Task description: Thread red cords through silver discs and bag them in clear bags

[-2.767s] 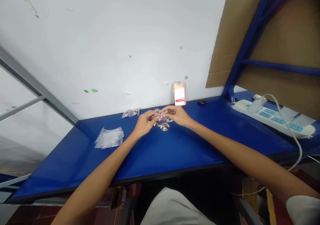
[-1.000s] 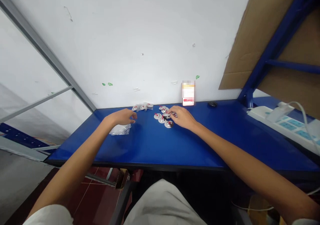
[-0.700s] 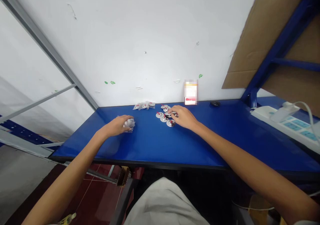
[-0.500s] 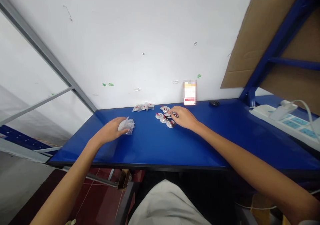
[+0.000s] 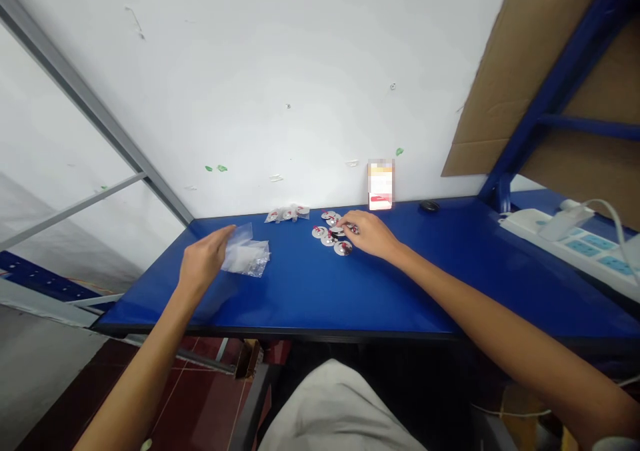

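Observation:
My left hand [image 5: 204,261] is raised above the left part of the blue table [image 5: 380,291] and pinches one small clear plastic bag [image 5: 239,236] between thumb and fingers. Just right of it lies a pile of the same clear bags [image 5: 250,259]. My right hand [image 5: 369,231] rests on the table with its fingers curled over a cluster of small silver discs with red marks [image 5: 330,235]. What its fingertips hold is hidden. More packed discs in clear bags [image 5: 287,213] lie by the wall.
A small red and white box [image 5: 381,185] stands against the white wall, with a black round object [image 5: 429,206] to its right. A white power strip [image 5: 575,239] with a cable lies at the far right under a blue shelf frame and cardboard.
My left hand left the discs, reached left to the bag pile, pressed on it, and has lifted one clear bag. My right hand stayed on the discs.

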`<state>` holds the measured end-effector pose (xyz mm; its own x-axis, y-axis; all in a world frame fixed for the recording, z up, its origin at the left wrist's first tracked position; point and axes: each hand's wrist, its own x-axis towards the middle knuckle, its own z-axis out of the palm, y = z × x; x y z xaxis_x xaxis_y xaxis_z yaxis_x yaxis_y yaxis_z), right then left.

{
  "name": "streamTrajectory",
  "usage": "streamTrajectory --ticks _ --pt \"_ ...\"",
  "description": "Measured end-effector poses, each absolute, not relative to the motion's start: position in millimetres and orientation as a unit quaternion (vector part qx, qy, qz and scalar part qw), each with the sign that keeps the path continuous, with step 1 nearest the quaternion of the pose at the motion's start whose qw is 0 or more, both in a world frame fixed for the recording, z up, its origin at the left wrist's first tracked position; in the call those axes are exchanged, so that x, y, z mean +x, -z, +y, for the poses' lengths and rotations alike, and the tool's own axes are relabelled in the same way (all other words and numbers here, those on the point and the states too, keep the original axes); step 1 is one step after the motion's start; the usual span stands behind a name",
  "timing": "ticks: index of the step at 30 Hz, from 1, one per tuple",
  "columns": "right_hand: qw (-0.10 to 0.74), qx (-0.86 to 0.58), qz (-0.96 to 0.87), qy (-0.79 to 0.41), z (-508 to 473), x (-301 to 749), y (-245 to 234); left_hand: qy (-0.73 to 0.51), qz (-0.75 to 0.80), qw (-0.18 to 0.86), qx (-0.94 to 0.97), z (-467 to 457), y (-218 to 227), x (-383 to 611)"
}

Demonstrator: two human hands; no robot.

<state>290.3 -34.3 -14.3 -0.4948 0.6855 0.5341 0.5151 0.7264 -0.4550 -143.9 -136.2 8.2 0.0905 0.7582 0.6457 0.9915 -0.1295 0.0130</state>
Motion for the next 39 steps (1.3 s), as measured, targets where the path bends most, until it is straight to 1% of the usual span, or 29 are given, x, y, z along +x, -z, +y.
streamTrajectory --ticks 2,4,6,8,10,11,13,15,16,19,22,24,25,27,29,31,33,35,37,39 --pt "0.374 -0.343 -0.853 -0.124 -35 290 12 0.333 -0.599 0.283 -0.671 -133 -16 -132" --pt "0.399 -0.332 -0.839 -0.162 -38 288 11 0.392 -0.55 0.312 -0.668 -128 -21 -111" --pt "0.409 -0.319 -0.811 -0.271 -43 284 9 0.412 -0.46 0.313 -0.722 -123 -19 -80" --pt "0.378 -0.288 -0.762 -0.441 -50 277 7 0.388 -0.336 0.281 -0.811 -119 -14 -45" --pt "0.329 -0.239 -0.696 -0.592 -56 271 5 0.327 -0.251 0.252 -0.875 -115 -8 -10" --pt "0.328 -0.22 -0.666 -0.633 -58 268 4 0.314 -0.218 0.25 -0.89 -111 -7 5" --pt "0.375 -0.215 -0.618 -0.656 -57 267 3 0.308 -0.184 0.247 -0.9 -102 -7 30" --pt "0.425 -0.231 -0.595 -0.642 -52 270 4 0.321 -0.18 0.218 -0.904 -90 -9 47" --pt "0.433 -0.239 -0.594 -0.635 -48 273 4 0.331 -0.191 0.194 -0.904 -85 -11 53" --pt "0.401 -0.255 -0.621 -0.624 -35 284 7 0.371 -0.264 0.123 -0.882 -73 -11 64" --pt "0.359 -0.259 -0.661 -0.606 -27 292 9 0.405 -0.351 0.082 -0.841 -68 -5 68" --pt "0.338 -0.25 -0.685 -0.595 -25 295 10 0.425 -0.397 0.028 -0.813 -63 0 67" --pt "0.326 -0.245 -0.698 -0.589 -24 296 10 0.439 -0.417 -0.017 -0.795 -61 3 65" --pt "0.309 -0.238 -0.721 -0.573 -21 299 9 0.471 -0.441 -0.144 -0.751 -55 7 61" --pt "0.282 -0.234 -0.747 -0.555 -18 304 7 0.476 -0.433 -0.289 -0.709 -52 9 58" --pt "0.255 -0.243 -0.774 -0.526 -16 308 5 0.467 -0.415 -0.389 -0.677 -52 10 57" --pt "0.269 -0.286 -0.809 -0.438 -18 310 4 0.474 -0.409 -0.43 -0.65 -55 11 59" --pt "0.331 -0.339 -0.835 -0.28 -26 307 4 0.504 -0.413 -0.435 -0.621 -58 13 64" --pt "0.378 -0.353 -0.846 -0.13 -36 300 6 0.53 -0.413 -0.428 -0.605 -62 16 69" --pt "0.366 -0.328 -0.868 -0.072 -46 291 8 0.542 -0.406 -0.418 -0.605 -64 17 73"
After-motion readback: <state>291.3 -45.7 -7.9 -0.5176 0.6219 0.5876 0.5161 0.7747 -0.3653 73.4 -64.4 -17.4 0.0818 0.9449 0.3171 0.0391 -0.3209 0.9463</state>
